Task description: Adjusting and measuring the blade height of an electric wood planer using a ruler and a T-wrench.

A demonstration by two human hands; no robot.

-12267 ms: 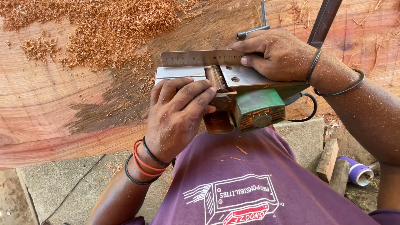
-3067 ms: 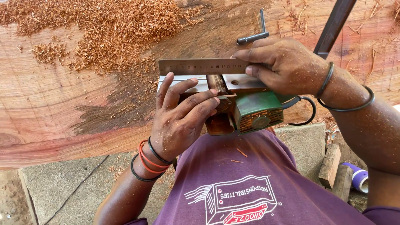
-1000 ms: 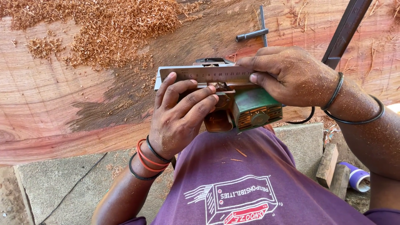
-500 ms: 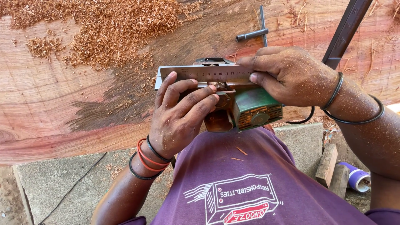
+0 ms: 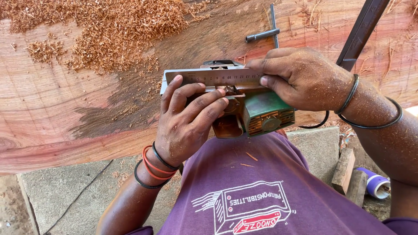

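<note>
Head view showed that the steel ruler (image 5: pixel 209 77) had dropped onto the upturned electric planer (image 5: pixel 257 113), right hand (image 5: pixel 305 78) pinching it, left hand (image 5: pixel 185 124) at 8 o'clock gripping the planer's sole.

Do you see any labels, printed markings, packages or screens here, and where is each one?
Steel ruler: held across the green power tool by both hands, silver strip with printed scale marks.
Shirt print: bottom centre on the purple shirt, white box outline with red panel.
No screens or packages.
</note>
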